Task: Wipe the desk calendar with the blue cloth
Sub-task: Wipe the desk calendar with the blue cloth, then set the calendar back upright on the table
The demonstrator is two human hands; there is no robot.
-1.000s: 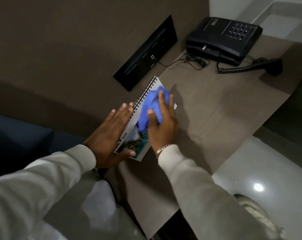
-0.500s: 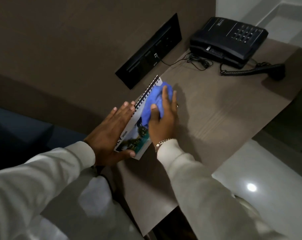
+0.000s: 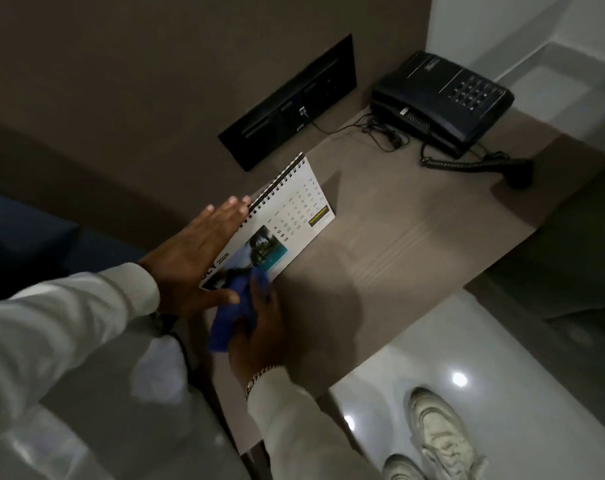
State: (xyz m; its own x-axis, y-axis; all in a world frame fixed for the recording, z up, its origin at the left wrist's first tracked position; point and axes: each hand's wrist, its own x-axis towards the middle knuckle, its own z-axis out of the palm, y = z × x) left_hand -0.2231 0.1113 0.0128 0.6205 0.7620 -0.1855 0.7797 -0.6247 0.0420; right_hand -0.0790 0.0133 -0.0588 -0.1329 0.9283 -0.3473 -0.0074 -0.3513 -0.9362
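Observation:
A white spiral-bound desk calendar [image 3: 287,216] with a date grid and a palm-tree picture stands on the brown desk [image 3: 398,244]. My left hand [image 3: 193,258] lies flat against its spiral edge and near corner, fingers spread, steadying it. My right hand [image 3: 259,327] grips the bunched blue cloth [image 3: 233,311] at the calendar's near lower corner, partly off the page and over the desk. The cloth covers a bit of the picture's lower edge.
A black telephone [image 3: 443,98] sits at the desk's far end, its handset [image 3: 484,166] lying off the cradle on a coiled cord. A black socket panel [image 3: 290,105] is set in the wall behind the calendar. Below right are glossy floor and a pale shoe [image 3: 439,434].
My right hand has dragged the blue cloth from the calendar's far end down to its near corner, uncovering the date grid. My left hand stays on the spiral edge.

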